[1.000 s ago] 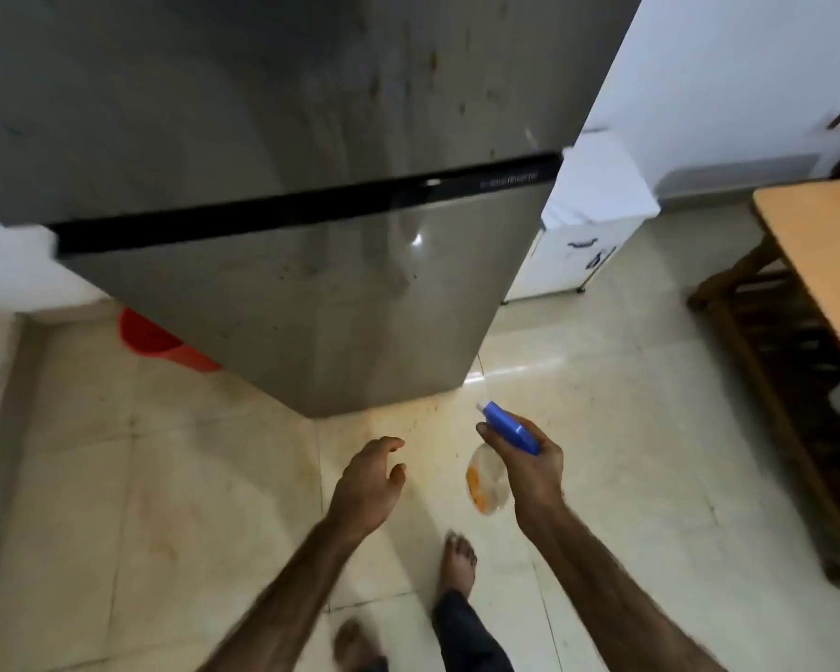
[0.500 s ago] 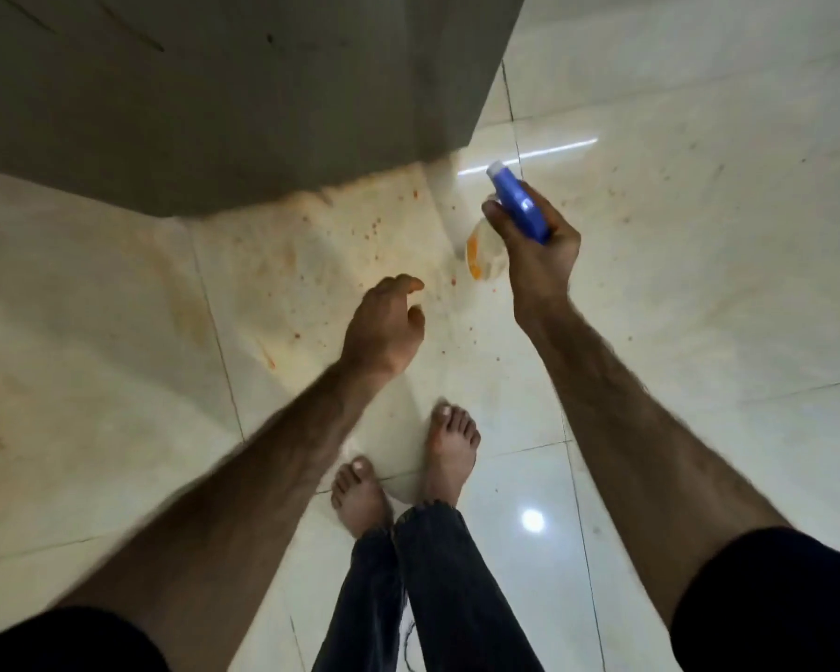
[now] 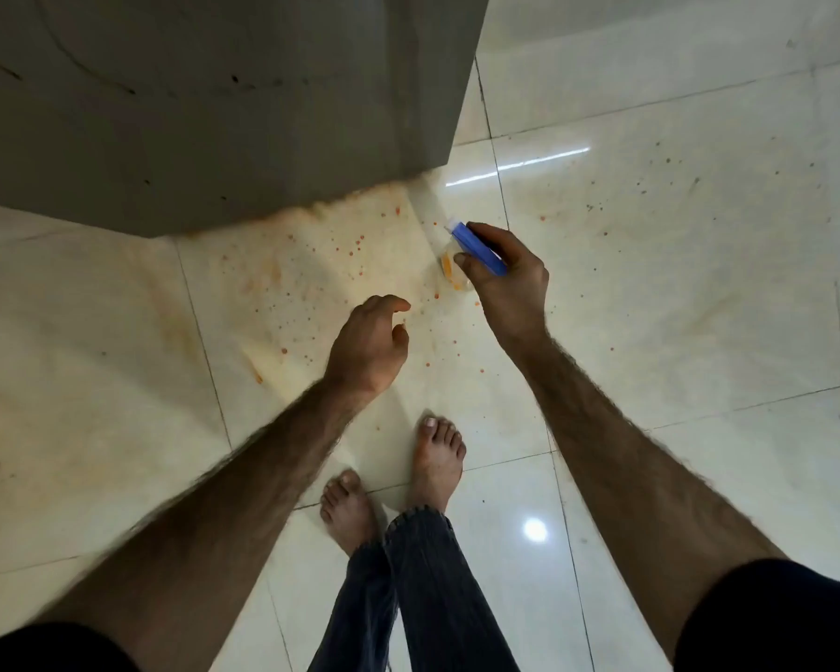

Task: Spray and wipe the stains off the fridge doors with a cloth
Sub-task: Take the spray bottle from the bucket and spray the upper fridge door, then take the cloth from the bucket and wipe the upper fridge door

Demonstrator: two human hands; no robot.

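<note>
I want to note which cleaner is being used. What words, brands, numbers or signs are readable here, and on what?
None can be read.
Spray bottle in the right hand: blue head and clear body with an orange patch, no legible label.
Fridge door: only marks and specks, no lettering in view.
Floor tiles: orange splatter, no text.
Left hand: empty, nothing printed.
</note>
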